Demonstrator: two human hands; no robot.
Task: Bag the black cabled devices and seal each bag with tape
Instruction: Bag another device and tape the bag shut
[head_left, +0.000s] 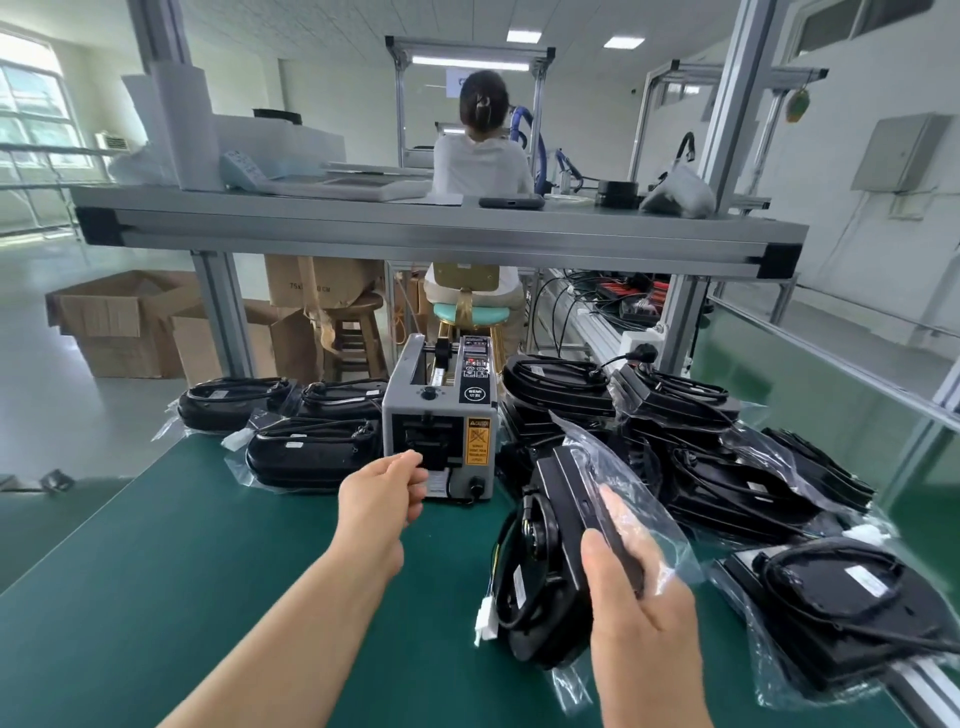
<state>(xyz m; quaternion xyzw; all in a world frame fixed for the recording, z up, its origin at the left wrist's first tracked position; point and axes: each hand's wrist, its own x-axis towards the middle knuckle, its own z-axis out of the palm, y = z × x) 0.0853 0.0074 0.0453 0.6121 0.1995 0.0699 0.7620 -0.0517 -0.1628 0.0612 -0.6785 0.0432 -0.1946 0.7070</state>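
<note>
Now, from the head view, our right grip (641, 618) is clamped on a black cabled device (561, 519) in its clear bag (634, 478), standing on edge on the counter (208, 571). Our left grip (382, 493) curls at the tape dispenser (441, 410) mouth, by the tape strip (438, 482); we cannot tell whether it pinches.

Factory packing line: aluminium-frame workbenches (441, 228), tape dispenser (441, 415), cartons (119, 322).
</note>
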